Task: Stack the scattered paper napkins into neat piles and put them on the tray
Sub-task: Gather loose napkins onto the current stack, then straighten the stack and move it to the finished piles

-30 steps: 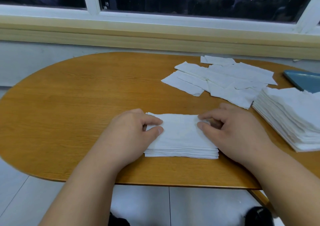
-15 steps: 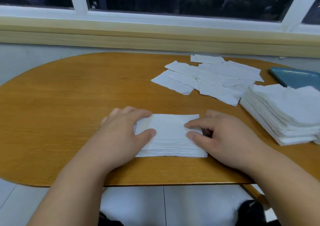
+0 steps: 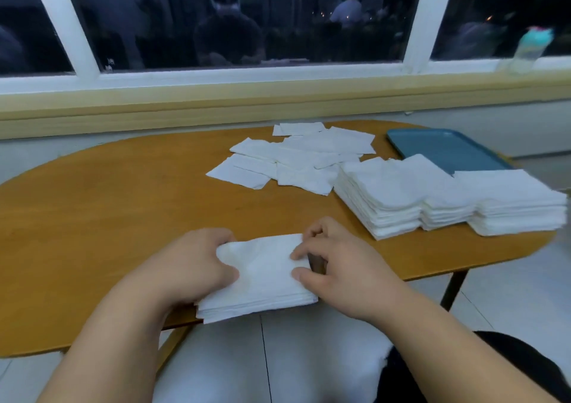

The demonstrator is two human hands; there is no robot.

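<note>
A small stack of white napkins (image 3: 262, 276) sits at the near edge of the wooden table (image 3: 108, 217), its front edge past the rim. My left hand (image 3: 191, 263) grips its left side, thumb on top. My right hand (image 3: 343, 266) pinches its right side with curled fingers. Loose napkins (image 3: 293, 158) lie scattered at the back centre. Tall napkin piles (image 3: 386, 192) stand to the right, and one pile (image 3: 513, 198) rests on the blue tray (image 3: 445, 149).
A window ledge runs behind the table, with a bottle (image 3: 528, 50) on the sill at far right. The table's right end curves off near the tray. Tiled floor and a dark trouser leg (image 3: 482, 368) lie below the near edge.
Both hands have closed on the small stack and drawn it toward the table's near edge, tilting it. My view has lifted and swung right, showing the tray and more piles.
</note>
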